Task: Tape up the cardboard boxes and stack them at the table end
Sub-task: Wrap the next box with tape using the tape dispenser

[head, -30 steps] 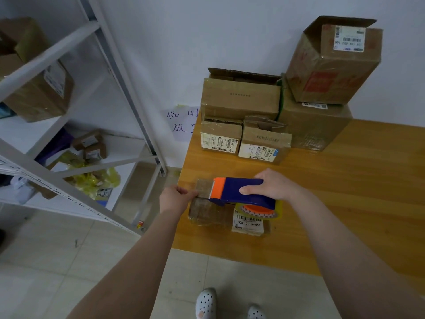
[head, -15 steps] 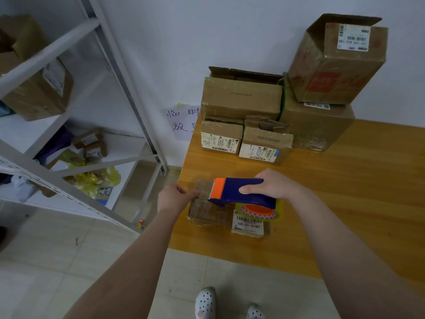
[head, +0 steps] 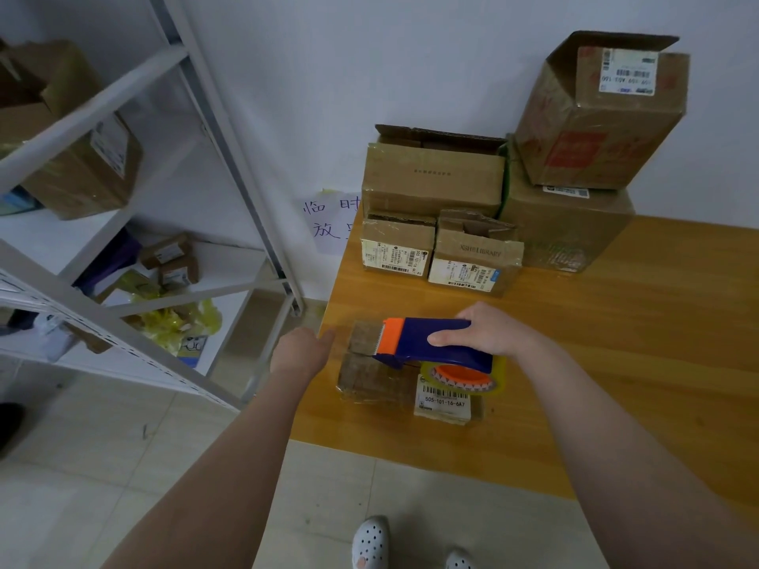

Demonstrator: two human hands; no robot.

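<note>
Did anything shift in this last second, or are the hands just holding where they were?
Very little. The left hand has drawn back slightly leftward, so its thumb now seems just clear of the small cardboard box it touched before. The right hand still grips the tape dispenser on top of that box, in the same spot. The stacked boxes at the table end have not moved.

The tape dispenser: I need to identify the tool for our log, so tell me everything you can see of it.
The tape dispenser looks plastic. It has a dark blue body, an orange head with a toothed cutter at its left end, and an orange hub holding a clear yellowish tape roll at its right. It lies roughly level on top of a small flat cardboard box near the front edge of the table. The right hand grips the blue body from above, thumb along its near side.
</note>
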